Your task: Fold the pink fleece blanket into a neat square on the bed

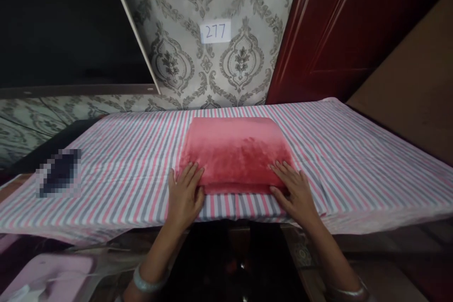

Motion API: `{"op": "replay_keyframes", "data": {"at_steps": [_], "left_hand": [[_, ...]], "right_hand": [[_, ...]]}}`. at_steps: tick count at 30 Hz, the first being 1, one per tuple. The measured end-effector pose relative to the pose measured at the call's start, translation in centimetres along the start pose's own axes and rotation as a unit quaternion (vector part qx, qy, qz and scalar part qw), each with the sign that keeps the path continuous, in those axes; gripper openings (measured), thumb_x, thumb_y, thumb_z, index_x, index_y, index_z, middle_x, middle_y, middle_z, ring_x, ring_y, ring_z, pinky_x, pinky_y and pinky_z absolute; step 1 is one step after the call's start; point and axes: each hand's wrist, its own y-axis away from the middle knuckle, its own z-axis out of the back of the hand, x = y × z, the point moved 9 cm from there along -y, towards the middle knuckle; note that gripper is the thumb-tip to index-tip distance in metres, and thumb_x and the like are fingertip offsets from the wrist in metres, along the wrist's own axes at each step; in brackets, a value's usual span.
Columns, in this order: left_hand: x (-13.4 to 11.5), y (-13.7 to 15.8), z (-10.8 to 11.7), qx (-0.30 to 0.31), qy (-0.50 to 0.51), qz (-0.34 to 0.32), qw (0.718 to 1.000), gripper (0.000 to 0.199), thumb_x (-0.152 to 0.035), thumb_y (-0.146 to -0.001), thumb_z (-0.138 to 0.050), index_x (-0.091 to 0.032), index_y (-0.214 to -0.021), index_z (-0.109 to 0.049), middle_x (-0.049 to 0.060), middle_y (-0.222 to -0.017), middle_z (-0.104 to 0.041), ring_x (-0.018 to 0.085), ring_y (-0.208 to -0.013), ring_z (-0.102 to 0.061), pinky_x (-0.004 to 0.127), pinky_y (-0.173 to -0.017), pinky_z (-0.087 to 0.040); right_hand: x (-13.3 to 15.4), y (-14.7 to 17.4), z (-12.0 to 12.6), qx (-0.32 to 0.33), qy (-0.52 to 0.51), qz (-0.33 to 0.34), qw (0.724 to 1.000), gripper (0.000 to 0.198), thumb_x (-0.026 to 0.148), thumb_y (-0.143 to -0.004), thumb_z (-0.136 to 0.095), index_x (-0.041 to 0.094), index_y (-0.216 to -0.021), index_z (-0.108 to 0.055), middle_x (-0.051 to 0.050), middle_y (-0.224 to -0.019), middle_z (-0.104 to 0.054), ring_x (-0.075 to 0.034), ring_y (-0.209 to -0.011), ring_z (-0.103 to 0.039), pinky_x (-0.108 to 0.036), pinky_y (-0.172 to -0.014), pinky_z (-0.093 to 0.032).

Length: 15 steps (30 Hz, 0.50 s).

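Note:
A red plush cloth (237, 151), folded into a thick rectangle, lies flat near the middle of the striped tablecloth (134, 170). My left hand (186, 193) rests on its near left corner, fingers stretched out over the edge. On the near right corner lies my right hand (292, 188), with fingers spread and the thumb close to the front edge. Both palms face down, touching the cloth without wrapping round it. The layers of the fold show along the side facing me.
A blurred-out dark object (59, 174) lies at the left of the table. Behind stand a patterned wall with a paper marked 277 (215, 31), a dark screen (71, 23) and a red wooden door (339, 23). A pink container (49, 273) is below at the left.

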Motion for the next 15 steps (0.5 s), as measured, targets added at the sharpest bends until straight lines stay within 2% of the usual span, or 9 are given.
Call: {"op": "replay_keyframes", "data": {"at_steps": [2,4,6,8,11,13,15], "left_hand": [[-0.9,-0.9,0.8,-0.010,-0.005,-0.007,1.000,0.043,-0.024,-0.093,-0.047,-0.020,-0.134,-0.059,0.014,-0.139,-0.063,0.032,-0.133,-0.055,0.068,-0.119,-0.010],[-2.1,-2.7,1.3,-0.010,-0.011,-0.020,1.000,0.042,-0.025,-0.097,-0.042,-0.018,-0.134,-0.060,0.014,-0.137,-0.064,0.032,-0.133,-0.054,0.066,-0.120,-0.011],[-3.2,-5.2,1.5,-0.005,-0.018,-0.027,0.999,0.043,-0.024,-0.098,-0.040,-0.017,-0.137,-0.058,0.014,-0.140,-0.061,0.032,-0.137,-0.050,0.064,-0.121,-0.012],[-3.9,-7.6,0.9,0.007,-0.025,-0.021,0.999,0.047,-0.028,-0.098,-0.042,-0.017,-0.142,-0.054,0.014,-0.148,-0.054,0.033,-0.143,-0.043,0.065,-0.121,-0.011],[-3.8,-9.4,-2.0,0.072,-0.028,-0.006,0.997,0.058,-0.043,-0.095,-0.053,-0.021,-0.148,-0.048,0.014,-0.158,-0.041,0.039,-0.149,-0.030,0.070,-0.120,-0.009],[-3.2,-8.9,-4.6,0.118,-0.028,0.003,0.993,0.067,-0.053,-0.091,-0.057,-0.022,-0.150,-0.047,0.014,-0.161,-0.036,0.043,-0.150,-0.025,0.074,-0.117,-0.010],[-2.5,-7.9,-6.3,0.129,-0.031,0.008,0.991,0.069,-0.056,-0.090,-0.057,-0.023,-0.150,-0.046,0.014,-0.162,-0.033,0.044,-0.150,-0.023,0.075,-0.116,-0.009]], "right_hand": [[1.0,-1.0,1.0,-0.018,-0.006,0.003,1.000,0.048,0.048,-0.101,-0.044,0.029,-0.144,-0.052,-0.008,-0.144,-0.058,-0.031,-0.137,-0.049,-0.061,-0.118,-0.020],[2.4,-3.1,1.7,-0.029,-0.004,0.005,1.000,0.047,0.045,-0.102,-0.040,0.029,-0.145,-0.051,-0.007,-0.143,-0.060,-0.030,-0.137,-0.050,-0.059,-0.119,-0.020],[3.7,-5.8,1.3,-0.014,0.011,0.003,1.000,0.048,0.041,-0.104,-0.035,0.030,-0.149,-0.047,-0.007,-0.148,-0.055,-0.029,-0.142,-0.043,-0.058,-0.119,-0.021],[4.6,-8.3,-0.1,0.019,0.037,-0.002,0.999,0.051,0.041,-0.103,-0.036,0.030,-0.153,-0.042,-0.006,-0.156,-0.045,-0.031,-0.148,-0.033,-0.060,-0.119,-0.021],[4.5,-10.1,-3.5,0.091,0.076,-0.013,0.993,0.056,0.047,-0.101,-0.043,0.032,-0.154,-0.040,-0.006,-0.162,-0.034,-0.038,-0.150,-0.025,-0.067,-0.115,-0.023],[3.9,-9.8,-5.6,0.123,0.097,-0.018,0.987,0.058,0.050,-0.099,-0.047,0.034,-0.154,-0.040,-0.005,-0.164,-0.031,-0.041,-0.150,-0.022,-0.070,-0.114,-0.023],[3.5,-9.2,-6.7,0.122,0.111,-0.016,0.986,0.059,0.050,-0.098,-0.047,0.035,-0.155,-0.039,-0.003,-0.165,-0.029,-0.041,-0.151,-0.020,-0.071,-0.114,-0.022]]}}
